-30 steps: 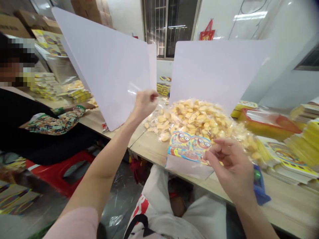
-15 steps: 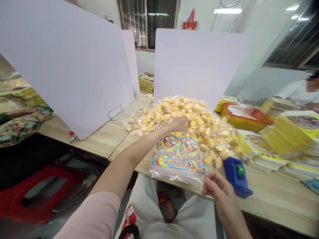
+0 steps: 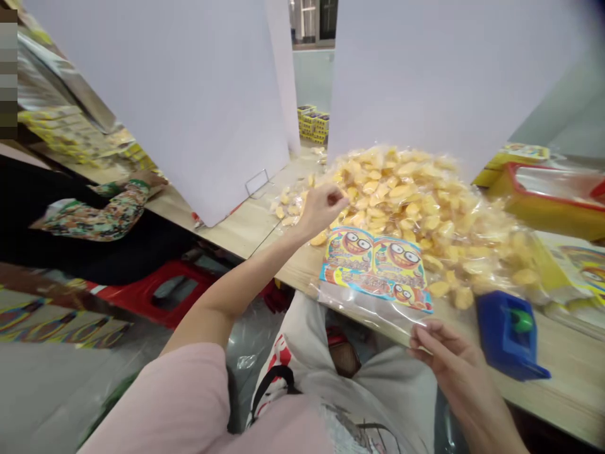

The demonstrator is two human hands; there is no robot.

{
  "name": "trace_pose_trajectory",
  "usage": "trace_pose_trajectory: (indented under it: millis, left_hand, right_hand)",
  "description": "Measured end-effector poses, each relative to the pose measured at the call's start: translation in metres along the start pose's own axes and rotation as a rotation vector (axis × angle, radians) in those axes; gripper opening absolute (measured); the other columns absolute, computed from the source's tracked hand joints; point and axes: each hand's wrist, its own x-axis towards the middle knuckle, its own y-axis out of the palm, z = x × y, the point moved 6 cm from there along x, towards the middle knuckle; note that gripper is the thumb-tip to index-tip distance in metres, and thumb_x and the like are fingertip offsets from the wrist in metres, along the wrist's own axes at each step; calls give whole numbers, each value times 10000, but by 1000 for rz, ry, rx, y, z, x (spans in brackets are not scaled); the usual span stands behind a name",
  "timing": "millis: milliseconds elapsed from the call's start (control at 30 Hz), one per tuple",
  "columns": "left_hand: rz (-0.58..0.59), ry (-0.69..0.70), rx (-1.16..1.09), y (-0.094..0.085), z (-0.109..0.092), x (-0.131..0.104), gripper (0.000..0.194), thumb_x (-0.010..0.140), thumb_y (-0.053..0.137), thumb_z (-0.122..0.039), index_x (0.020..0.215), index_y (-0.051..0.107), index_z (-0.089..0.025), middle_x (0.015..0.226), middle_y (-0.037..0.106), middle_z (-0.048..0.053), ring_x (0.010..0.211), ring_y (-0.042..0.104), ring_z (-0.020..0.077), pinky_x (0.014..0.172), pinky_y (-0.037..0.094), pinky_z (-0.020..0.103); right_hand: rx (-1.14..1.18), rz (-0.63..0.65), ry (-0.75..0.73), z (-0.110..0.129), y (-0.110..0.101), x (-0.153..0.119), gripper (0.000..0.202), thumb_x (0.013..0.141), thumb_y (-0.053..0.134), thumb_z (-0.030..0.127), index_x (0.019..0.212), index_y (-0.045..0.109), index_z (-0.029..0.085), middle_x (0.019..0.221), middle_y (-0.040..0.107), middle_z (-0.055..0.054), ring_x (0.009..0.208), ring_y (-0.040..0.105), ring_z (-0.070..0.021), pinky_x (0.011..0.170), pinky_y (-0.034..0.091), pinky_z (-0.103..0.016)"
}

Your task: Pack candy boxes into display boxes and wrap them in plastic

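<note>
My left hand (image 3: 322, 207) is closed, thumb and fingers curled together, at the left edge of a heap of small yellow pieces in clear wrappers (image 3: 401, 195). What it holds, if anything, is hidden. In front of the heap lies a flat packet (image 3: 375, 268) printed with grinning cartoon faces in glasses, its clear plastic flap (image 3: 363, 308) towards me. My right hand (image 3: 454, 359) pinches the flap's right corner between thumb and fingers, beside a blue tape dispenser (image 3: 503, 337) with a green hub.
White divider boards (image 3: 189, 94) stand behind and left of the heap. A red and yellow bin (image 3: 534, 202) and printed yellow boxes (image 3: 571, 265) are at the right. Another person's patterned sleeve (image 3: 99, 211) shows at the left, above a red stool (image 3: 165, 296).
My view has turned left and down. My left hand has drawn back from the heap's middle to its left edge. My right hand has closed on the packet's flap corner.
</note>
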Motion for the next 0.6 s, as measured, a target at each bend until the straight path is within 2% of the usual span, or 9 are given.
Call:
trace_pose_trajectory:
  millis: [33,67,133,200,267,333,400,500,600]
  left_hand:
    - [-53,-11,70,-16,-3,-20,171,778,624,-187,614,605,-139,603,569,3,574,472,100,574,348,237]
    - [-47,-43,110,-27,-4,-42,235,783,626,-211,565,572,-144,554,528,-10,554,448,97,560,327,238]
    - [57,-173,96,-39,4,-88,309,803,622,-275,530,554,-146,511,489,-20,523,417,92,536,295,238]
    - [191,-346,-40,-38,16,-130,383,839,597,-370,529,574,-144,500,494,-15,509,421,94,529,294,236]
    - [285,-519,-251,-30,22,-161,437,852,574,-462,559,619,-141,524,546,5,519,462,104,541,326,234]
    - [320,-635,-447,-21,21,-176,419,815,615,-487,588,659,-138,564,603,28,546,508,116,568,362,234]
    - [301,-690,-566,-17,17,-179,323,729,709,-431,591,677,-140,576,629,33,556,526,117,584,379,229]
    - [277,-731,-627,-16,16,-176,227,630,777,-337,577,672,-143,559,629,20,533,520,105,568,373,218]
    - [313,-764,-640,-16,21,-179,233,648,772,-334,586,661,-139,551,619,17,503,510,98,535,356,216]
  right_hand:
    - [-2,7,1,-1,0,0,275,646,853,319,811,673,192,764,664,-8,662,624,-141,610,575,-252]
    - [-4,15,2,-1,-1,0,269,655,848,323,813,672,195,769,660,-7,667,623,-139,615,576,-249]
    - [-12,23,5,-3,-1,-1,264,666,842,331,818,671,198,788,657,-7,677,621,-136,620,577,-242]
    - [-24,20,3,-5,-2,-3,265,666,842,336,816,671,201,800,657,-6,679,618,-132,614,576,-234]
    - [-32,12,-3,-7,-4,-3,266,660,846,333,813,670,204,786,656,-2,672,614,-127,606,574,-224]
    - [-32,5,-6,-9,-5,-3,281,648,856,323,829,673,209,772,657,2,660,614,-123,603,574,-218]
    - [-24,1,-2,-11,-6,-2,315,634,867,311,872,685,212,767,661,2,651,618,-120,606,575,-217]
    - [-9,0,0,-13,-5,0,339,613,880,293,883,703,191,758,663,-4,643,624,-120,623,577,-222]
    - [-5,7,-13,-12,-2,0,285,608,884,284,796,707,163,729,650,-5,633,619,-116,637,574,-229]
